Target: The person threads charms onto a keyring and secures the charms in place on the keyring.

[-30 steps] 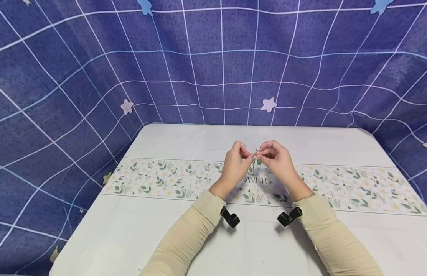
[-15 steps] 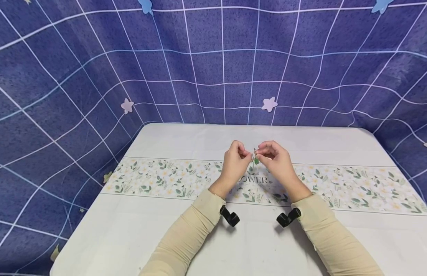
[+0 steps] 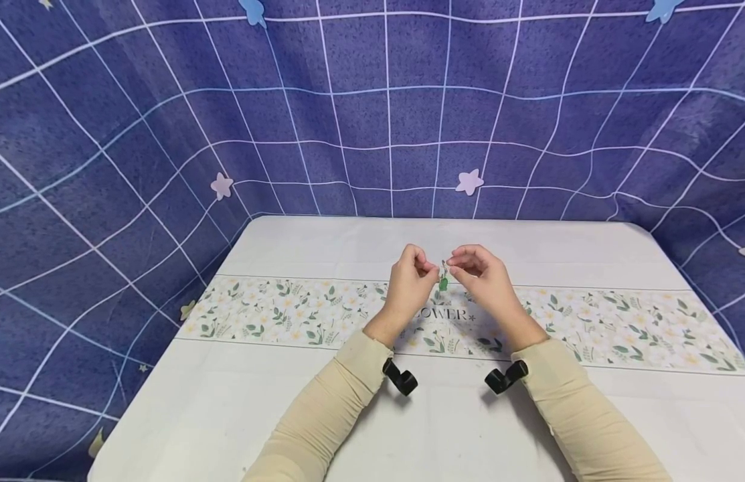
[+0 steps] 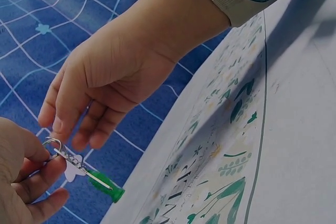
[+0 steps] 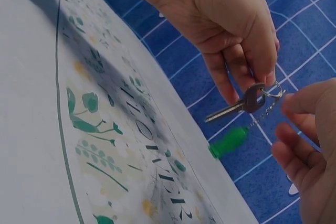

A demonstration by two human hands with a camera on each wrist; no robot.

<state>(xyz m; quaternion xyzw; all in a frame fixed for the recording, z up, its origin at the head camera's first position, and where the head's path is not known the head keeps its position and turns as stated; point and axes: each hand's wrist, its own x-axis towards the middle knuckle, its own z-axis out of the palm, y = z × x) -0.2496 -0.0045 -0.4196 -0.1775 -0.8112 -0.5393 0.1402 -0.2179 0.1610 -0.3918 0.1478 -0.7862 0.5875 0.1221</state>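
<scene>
A key (image 5: 231, 109) and a green bottle-shaped charm (image 5: 229, 141) on a short chain hang from a split ring (image 5: 273, 91). My left hand (image 3: 409, 284) pinches the ring between thumb and fingertip, seen best in the right wrist view. My right hand (image 3: 485, 278) is close beside the ring, its thumb and index finger slightly apart, their tips right at the ring's edge. In the left wrist view the charm (image 4: 106, 184) dangles below the ring (image 4: 52, 144), with the key partly overlapping it. Both hands are raised over the table's middle.
A white cloth with a floral band (image 3: 288, 311) and printed lettering covers the table (image 3: 432, 428). Behind and to the left hangs a blue gridded curtain (image 3: 360, 120) with star shapes. A black wrist mount (image 3: 399, 377) sits on each sleeve.
The key and green charm have swung slightly left and now hang lower between the hands. My right thumb and index finger have parted from their pinch; the left hand has barely moved.
</scene>
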